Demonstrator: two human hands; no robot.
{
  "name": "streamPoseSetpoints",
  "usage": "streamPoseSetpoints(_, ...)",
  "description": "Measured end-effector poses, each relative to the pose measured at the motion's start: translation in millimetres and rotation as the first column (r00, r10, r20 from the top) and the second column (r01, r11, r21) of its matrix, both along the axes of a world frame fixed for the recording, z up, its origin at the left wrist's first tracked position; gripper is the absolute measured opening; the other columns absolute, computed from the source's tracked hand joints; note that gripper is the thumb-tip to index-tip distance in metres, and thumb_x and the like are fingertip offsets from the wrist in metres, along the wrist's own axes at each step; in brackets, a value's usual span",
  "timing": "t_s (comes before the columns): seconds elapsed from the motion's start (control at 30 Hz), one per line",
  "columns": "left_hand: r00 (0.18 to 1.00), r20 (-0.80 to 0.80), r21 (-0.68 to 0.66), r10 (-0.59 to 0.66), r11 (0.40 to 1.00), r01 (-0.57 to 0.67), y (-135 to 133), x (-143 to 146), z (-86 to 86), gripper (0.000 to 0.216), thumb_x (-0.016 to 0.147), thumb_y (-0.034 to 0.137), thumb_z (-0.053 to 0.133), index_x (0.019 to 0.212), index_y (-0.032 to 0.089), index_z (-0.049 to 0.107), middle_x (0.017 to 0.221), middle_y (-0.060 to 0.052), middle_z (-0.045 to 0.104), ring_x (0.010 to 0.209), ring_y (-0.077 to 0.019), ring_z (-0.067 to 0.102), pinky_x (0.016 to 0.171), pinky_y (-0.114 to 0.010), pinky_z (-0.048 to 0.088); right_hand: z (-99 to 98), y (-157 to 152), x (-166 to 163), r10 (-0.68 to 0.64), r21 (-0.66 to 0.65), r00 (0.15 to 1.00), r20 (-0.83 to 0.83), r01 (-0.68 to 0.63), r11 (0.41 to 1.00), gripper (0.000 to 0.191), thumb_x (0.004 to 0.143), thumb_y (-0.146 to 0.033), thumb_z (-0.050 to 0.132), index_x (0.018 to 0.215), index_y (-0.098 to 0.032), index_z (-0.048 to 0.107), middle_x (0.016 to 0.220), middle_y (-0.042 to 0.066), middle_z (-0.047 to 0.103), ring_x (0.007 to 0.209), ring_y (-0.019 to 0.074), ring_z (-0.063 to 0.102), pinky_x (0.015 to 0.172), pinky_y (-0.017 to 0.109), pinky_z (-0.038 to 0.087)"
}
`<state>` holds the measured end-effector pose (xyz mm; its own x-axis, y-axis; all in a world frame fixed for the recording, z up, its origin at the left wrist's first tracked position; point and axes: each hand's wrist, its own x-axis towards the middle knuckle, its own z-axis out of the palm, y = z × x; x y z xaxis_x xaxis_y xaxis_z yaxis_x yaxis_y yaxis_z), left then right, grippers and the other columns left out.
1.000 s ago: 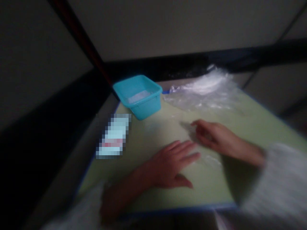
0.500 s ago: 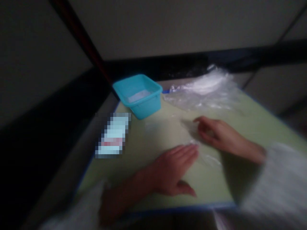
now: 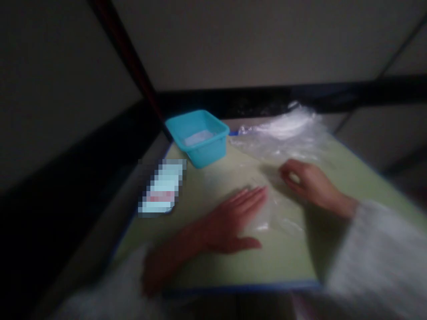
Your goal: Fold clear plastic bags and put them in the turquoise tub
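A thin clear plastic bag lies flat on the pale green mat in front of me. My left hand rests flat on the bag's left edge, fingers stretched out together and pointing away, thumb spread to the right. My right hand sits at the bag's far edge with its fingers curled inward in a pinch; whether they grip the film is too blurred to tell. Both wrists wear pale knitted sleeves.
A turquoise plastic tub with something white inside stands at the mat's far left. A heap of clear plastic bags lies at the far right. A blurred-out flat card lies left of the mat. Dark surroundings border the table.
My left hand slid forward and flattened on the bag. My right hand moved further away and curled tighter. The view shifted slightly.
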<state>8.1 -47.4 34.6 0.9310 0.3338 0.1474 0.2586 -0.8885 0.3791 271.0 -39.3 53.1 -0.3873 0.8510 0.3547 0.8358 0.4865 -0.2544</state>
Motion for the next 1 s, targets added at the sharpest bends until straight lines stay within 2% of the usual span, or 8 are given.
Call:
streamPoseSetpoints(0.1, 0.994, -0.03, 0.032, 0.106, 0.994, -0.105, 12, -6, -0.8, 0.072, 0.092, 0.055, 0.029, 0.145, 0.007, 0.017, 0.153, -0.017, 0.014, 0.143, -0.0247, 0.008, 0.115, -0.045, 0.013, -4.5, -4, -9, 0.071, 0.015, 0.997, 0.007, -0.071, 0.997, 0.019, 0.087, -0.018, 0.042, 0.097, -0.015, 0.057, 0.09, 0.011, 0.062, 0.079, 0.0221, 0.059, 0.068, 0.034, 0.048)
streamPoseSetpoints(0.17, 0.989, -0.064, 0.062, 0.135, 0.989, -0.131, 15, -7, -5.0, 0.066, 0.093, 0.047, 0.033, 0.145, 0.009, 0.019, 0.153, -0.016, 0.016, 0.143, -0.0242, 0.009, 0.115, -0.045, 0.013, -10.3, -8, -19, 0.145, 0.013, 0.989, 0.017, -0.145, 0.989, 0.026, 0.088, -0.017, 0.04, 0.109, -0.011, 0.055, 0.102, 0.015, 0.061, 0.091, 0.0246, 0.058, 0.079, 0.038, 0.049)
streamPoseSetpoints(0.27, 0.985, -0.107, 0.109, 0.139, 0.986, -0.127, 12, -4, -11.4, 0.062, 0.093, 0.04, 0.037, 0.143, 0.006, 0.024, 0.152, -0.017, 0.02, 0.142, -0.0242, 0.011, 0.116, -0.044, 0.012, -22.2, -14, -33, 0.223, 0.014, 0.97, 0.092, -0.225, 0.974, 0.039, 0.088, -0.015, 0.039, 0.126, -0.009, 0.046, 0.125, 0.018, 0.054, 0.115, 0.0274, 0.05, 0.099, 0.048, 0.039)
streamPoseSetpoints(0.33, 0.982, -0.119, 0.13, 0.145, 0.983, -0.129, 9, -1, -13.9, 0.06, 0.093, 0.038, 0.039, 0.141, 0.004, 0.027, 0.151, -0.018, 0.023, 0.142, -0.0245, 0.014, 0.116, -0.044, 0.012, -29.9, -17, -40, 0.227, 0.013, 0.962, 0.152, -0.232, 0.973, 0.043, 0.09, -0.017, 0.039, 0.133, -0.011, 0.041, 0.136, 0.017, 0.047, 0.126, 0.0277, 0.042, 0.106, 0.052, 0.029)
streamPoseSetpoints(0.5, 0.981, -0.12, 0.141, 0.153, 0.981, -0.136, 7, 0, -14.9, 0.064, 0.091, 0.041, 0.044, 0.141, 0.005, 0.027, 0.15, -0.019, 0.025, 0.142, -0.0248, 0.016, 0.115, -0.044, 0.015, -41.4, -19, -42, 0.193, 0.005, 0.963, 0.188, -0.197, 0.98, 0.048, 0.095, -0.03, 0.036, 0.14, -0.015, 0.035, 0.145, 0.016, 0.038, 0.135, 0.0275, 0.031, 0.109, 0.056, 0.023)
streamPoseSetpoints(0.83, 0.977, -0.147, 0.151, 0.154, 0.98, -0.131, 10, -3, -16.9, 0.071, 0.089, 0.049, 0.044, 0.143, 0.009, 0.021, 0.152, -0.018, 0.019, 0.142, -0.0243, 0.013, 0.115, -0.043, 0.013, -41.1, -22, -40, 0.175, -0.021, 0.974, 0.144, -0.174, 0.984, 0.056, 0.095, -0.026, 0.036, 0.148, -0.019, 0.018, 0.148, 0.016, 0.032, 0.137, 0.0275, 0.026, 0.109, 0.056, 0.022)
streamPoseSetpoints(1.0, 0.979, -0.13, 0.157, 0.157, 0.978, -0.136, 9, -2, -15.8, 0.065, 0.091, 0.048, 0.042, 0.138, 0.005, 0.029, 0.146, -0.021, 0.031, 0.139, -0.028, 0.023, 0.114, -0.044, 0.016, -29.8, -30, -44, 0.292, -0.094, 0.955, 0.06, -0.285, 0.954, 0.065, 0.093, -0.025, 0.038, 0.149, -0.021, 0.004, 0.153, 0.013, 0.019, 0.141, 0.0247, 0.014, 0.111, 0.057, 0.015)
